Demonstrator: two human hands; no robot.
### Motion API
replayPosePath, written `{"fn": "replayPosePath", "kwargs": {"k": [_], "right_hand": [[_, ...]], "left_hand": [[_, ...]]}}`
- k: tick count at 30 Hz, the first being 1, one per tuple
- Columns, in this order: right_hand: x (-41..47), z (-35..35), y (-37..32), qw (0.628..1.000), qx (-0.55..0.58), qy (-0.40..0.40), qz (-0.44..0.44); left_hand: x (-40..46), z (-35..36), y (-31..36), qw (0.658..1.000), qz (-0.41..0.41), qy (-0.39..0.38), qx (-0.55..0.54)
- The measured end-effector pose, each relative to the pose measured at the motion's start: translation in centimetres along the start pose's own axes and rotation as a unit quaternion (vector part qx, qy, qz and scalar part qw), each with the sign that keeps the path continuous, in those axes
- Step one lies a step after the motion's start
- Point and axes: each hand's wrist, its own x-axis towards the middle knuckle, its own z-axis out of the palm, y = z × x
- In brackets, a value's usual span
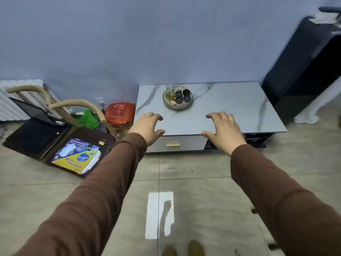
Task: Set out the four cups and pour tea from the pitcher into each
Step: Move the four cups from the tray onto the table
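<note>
A round patterned tray (178,106) sits toward the back of a low marble-topped table (230,106). On it stand several small dark cups (182,96) and a clear glass pitcher (170,92) holding yellowish tea. My left hand (147,129) hovers over the table's front left corner, fingers spread, holding nothing. My right hand (224,131) hovers over the front edge to the right, also spread and holding nothing. Both hands are short of the tray.
A wooden chair (60,106), a red bag (120,112) and an open brown folder (55,145) with a yellow booklet lie on the floor at left. A black cabinet (304,61) stands at right. The table has a drawer (177,144) below its top.
</note>
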Motion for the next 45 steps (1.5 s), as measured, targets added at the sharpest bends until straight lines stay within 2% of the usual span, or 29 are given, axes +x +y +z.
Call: {"fn": "replayPosePath", "kwargs": {"k": [12,26,37,45], "right_hand": [[5.9,8.4,6.4,0.994,-0.003,-0.105,0.033],[23.5,12.9,12.5,0.986,0.030,-0.155,0.045],[36.8,16.6,17.5,0.983,0.067,-0.149,0.083],[46.3,20.8,22.1,0.978,0.088,-0.180,0.060]], "left_hand": [[7.9,9.3,-1.5,0.993,-0.062,-0.098,-0.006],[24.7,13.3,-5.4,0.987,-0.097,-0.130,-0.009],[39.3,18.3,-7.4,0.984,-0.102,-0.141,-0.040],[48.6,22.1,-7.9,0.986,-0.126,-0.106,-0.038]]}}
